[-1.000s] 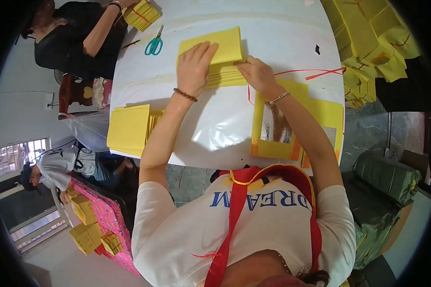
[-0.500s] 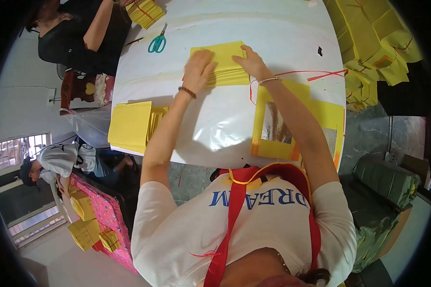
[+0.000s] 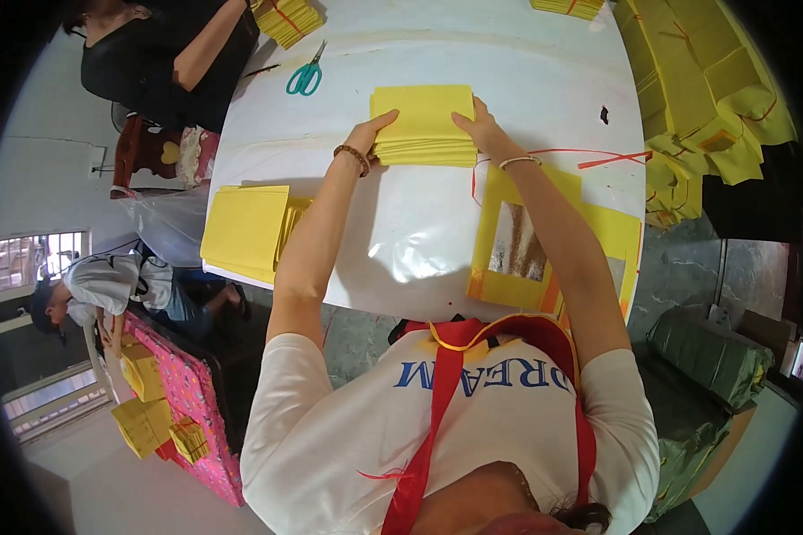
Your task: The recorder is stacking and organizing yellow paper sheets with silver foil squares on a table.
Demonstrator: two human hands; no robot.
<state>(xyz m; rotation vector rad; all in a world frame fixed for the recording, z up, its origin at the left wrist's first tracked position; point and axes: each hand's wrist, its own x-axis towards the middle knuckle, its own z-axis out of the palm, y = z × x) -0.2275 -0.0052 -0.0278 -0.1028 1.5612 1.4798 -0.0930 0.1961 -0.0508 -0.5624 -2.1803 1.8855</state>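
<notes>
A neat stack of yellow paper pieces (image 3: 424,111), perhaps envelopes, lies on the white table in front of me, its folded edges fanned toward me. My left hand (image 3: 368,141) grips its left side, thumb on top and fingers mostly hidden beneath the edge. On the opposite side my right hand (image 3: 485,132) holds it the same way, with the thumb on the top sheet. Red string (image 3: 611,160) trails over the table to the right of my right wrist. Under my right forearm lie flat yellow pieces (image 3: 482,254) with silvery patches.
Another yellow stack (image 3: 245,227) sits at the table's left edge. Teal-handled scissors (image 3: 305,78) lie at the far left, near a tied bundle (image 3: 285,20) and a person in black (image 3: 165,67). Large yellow bundles (image 3: 687,71) stand along the right side.
My left hand has slid from the top of the stack to its left side. Both hands now clasp the stack from its sides. The view has shifted slightly.
</notes>
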